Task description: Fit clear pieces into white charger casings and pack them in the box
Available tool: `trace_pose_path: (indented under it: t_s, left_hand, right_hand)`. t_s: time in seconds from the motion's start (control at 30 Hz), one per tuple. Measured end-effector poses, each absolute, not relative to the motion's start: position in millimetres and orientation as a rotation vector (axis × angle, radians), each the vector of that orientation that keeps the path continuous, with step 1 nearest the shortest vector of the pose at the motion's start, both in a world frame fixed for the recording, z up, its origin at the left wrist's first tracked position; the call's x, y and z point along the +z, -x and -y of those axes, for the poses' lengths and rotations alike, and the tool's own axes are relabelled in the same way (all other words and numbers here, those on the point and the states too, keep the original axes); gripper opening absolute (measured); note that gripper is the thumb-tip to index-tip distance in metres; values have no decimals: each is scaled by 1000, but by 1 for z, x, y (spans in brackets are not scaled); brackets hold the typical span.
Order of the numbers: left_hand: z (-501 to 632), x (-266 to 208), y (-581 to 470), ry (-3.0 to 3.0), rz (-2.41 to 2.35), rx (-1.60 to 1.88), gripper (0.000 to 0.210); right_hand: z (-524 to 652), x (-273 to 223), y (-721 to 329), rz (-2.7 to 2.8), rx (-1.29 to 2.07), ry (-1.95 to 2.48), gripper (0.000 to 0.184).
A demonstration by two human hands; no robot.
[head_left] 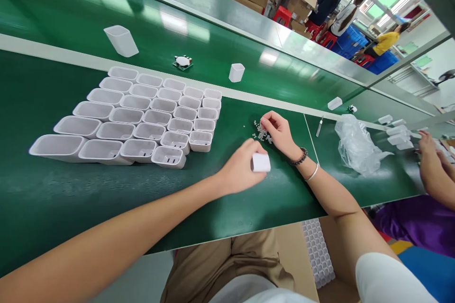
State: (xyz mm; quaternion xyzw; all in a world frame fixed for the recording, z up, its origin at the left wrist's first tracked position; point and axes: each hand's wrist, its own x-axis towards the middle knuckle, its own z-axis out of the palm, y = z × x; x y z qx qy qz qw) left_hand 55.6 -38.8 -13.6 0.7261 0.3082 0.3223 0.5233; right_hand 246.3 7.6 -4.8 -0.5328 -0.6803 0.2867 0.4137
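Note:
My left hand (238, 168) is wrapped round a small white plastic housing (261, 163), whose closed end faces me. Just beyond it, my right hand (279, 132), with bracelets on the wrist, pinches thumb and fingers together at the edge of a pile of tiny silvery parts (262, 133). Whatever sits between those fingertips is too small to make out. To the left stand rows of open white housings (152, 118) packed side by side; several in the near right rows show dark slots inside.
Along the raised back strip are two white housings (122, 41) (236, 72) and a small circuit board (183, 61). A marker-like tube (319, 126) and a clear plastic bag (359, 144) lie to the right. A co-worker's hands (435, 156) work at far right. Below sits a box of housings (318, 253).

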Motion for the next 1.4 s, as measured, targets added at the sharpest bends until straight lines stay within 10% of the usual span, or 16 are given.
trace_pose_path:
  t_s: [0.3, 1.4]
  left_hand:
    - [45, -13, -56, -1839, -536, 439, 32]
    - [40, -14, -60, -1878, -526, 456, 33]
  right_hand:
    - [-21, -14, -239, 2012, 421, 1350, 8]
    - [-26, -20, -224, 2273, 231, 1340, 12]
